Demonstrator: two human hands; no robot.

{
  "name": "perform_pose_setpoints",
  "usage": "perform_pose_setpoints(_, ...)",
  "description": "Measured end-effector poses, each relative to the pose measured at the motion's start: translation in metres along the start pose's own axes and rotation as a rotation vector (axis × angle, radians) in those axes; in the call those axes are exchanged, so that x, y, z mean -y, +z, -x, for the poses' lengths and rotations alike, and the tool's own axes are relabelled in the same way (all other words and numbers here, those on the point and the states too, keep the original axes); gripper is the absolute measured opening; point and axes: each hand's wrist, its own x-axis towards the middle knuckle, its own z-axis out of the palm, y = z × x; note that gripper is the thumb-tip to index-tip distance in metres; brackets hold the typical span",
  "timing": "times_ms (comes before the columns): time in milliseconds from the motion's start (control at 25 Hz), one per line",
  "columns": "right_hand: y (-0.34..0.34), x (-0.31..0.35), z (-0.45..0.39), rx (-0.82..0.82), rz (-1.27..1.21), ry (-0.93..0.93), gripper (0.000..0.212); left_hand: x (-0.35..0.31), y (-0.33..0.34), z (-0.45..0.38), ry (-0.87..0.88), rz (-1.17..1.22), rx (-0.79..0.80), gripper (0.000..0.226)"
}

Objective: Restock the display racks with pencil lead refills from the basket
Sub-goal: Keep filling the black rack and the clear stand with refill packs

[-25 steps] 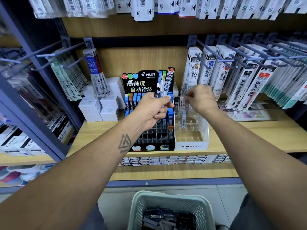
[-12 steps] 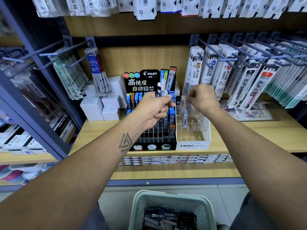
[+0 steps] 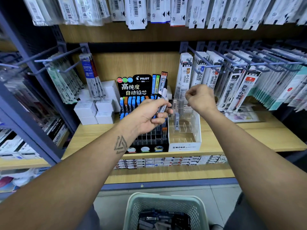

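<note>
The left hand (image 3: 149, 113) holds a bundle of lead refills (image 3: 162, 103) in a closed grip, above the black Pilot rack (image 3: 142, 83). The right hand (image 3: 200, 98) is over the clear Mono rack (image 3: 184, 146) on the shelf (image 3: 249, 135), fingers curled; I cannot tell if they pinch something. The basket (image 3: 166, 203) stands below, near the shelf's front edge.

right hand (image 3: 201, 98): fingertips being hidden behind its own curled knuckles, any pinched item not being shown | left hand (image 3: 150, 115): black rack (image 3: 149, 138) slots beneath being covered | basket (image 3: 166, 211) below both hands: being cut off by bottom edge, contents being blurred
</note>
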Motion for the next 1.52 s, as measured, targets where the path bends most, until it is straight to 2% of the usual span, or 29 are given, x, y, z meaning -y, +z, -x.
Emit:
perform_pose_setpoints(80, -0.005, 0.010, 0.012, 0.069, -0.266, 0.082, 0.014, 0.001, 0.003, 0.005, -0.021, 0.029, 0.022, 0.017)
perform_pose_setpoints(160, -0.011, 0.024, 0.031, 0.281, -0.622, 0.176, 0.005, 0.002, 0.005, 0.011, -0.032, 0.028, 0.041, 0.017)
perform_pose_setpoints(280, -0.016, 0.034, 0.045, 0.505, -0.765, 0.126, 0.010, 0.003, 0.005, 0.019, -0.045, 0.052, 0.071, 0.017)
perform_pose_setpoints(440, -0.015, 0.033, 0.044, 0.554, -0.731, 0.129, 0.008, 0.003, 0.003, 0.023, -0.064, 0.090, 0.098, 0.031)
perform_pose_setpoints(640, -0.017, 0.029, 0.040, 0.531, -0.728, 0.166, 0.008, 0.002, -0.001, 0.020, -0.056, 0.126, 0.054, 0.032)
perform_pose_setpoints(760, -0.019, 0.027, 0.036, 0.474, -0.800, 0.177, 0.011, 0.004, 0.001, 0.017, -0.033, 0.064, 0.003, 0.027)
perform_pose_setpoints(920, -0.018, 0.028, 0.039, 0.544, -0.950, 0.201, 0.019, 0.004, 0.007, 0.010, 0.087, 0.119, -0.055, 0.038)
perform_pose_setpoints(1040, -0.027, 0.026, 0.031, 0.509, -0.974, 0.158, 0.015, 0.002, 0.013, 0.009, 0.108, 0.111, -0.058, 0.034)
perform_pose_setpoints(1120, -0.035, 0.022, 0.022, 0.440, -0.841, 0.135, 0.013, 0.001, 0.013, 0.007, 0.126, 0.081, -0.089, 0.031)
perform_pose_setpoints(1240, -0.037, 0.008, 0.008, 0.199, -0.331, 0.050, 0.016, -0.002, 0.008, 0.006, 0.145, 0.066, -0.119, 0.031)
perform_pose_setpoints(1320, -0.034, 0.002, 0.001, 0.067, -0.158, -0.031, 0.011, -0.002, 0.007, 0.005, 0.140, 0.047, -0.122, 0.032)
perform_pose_setpoints(1520, -0.024, -0.002, -0.008, 0.124, 0.174, -0.156, 0.026, 0.000, 0.010, 0.004, 0.135, 0.018, -0.118, 0.032)
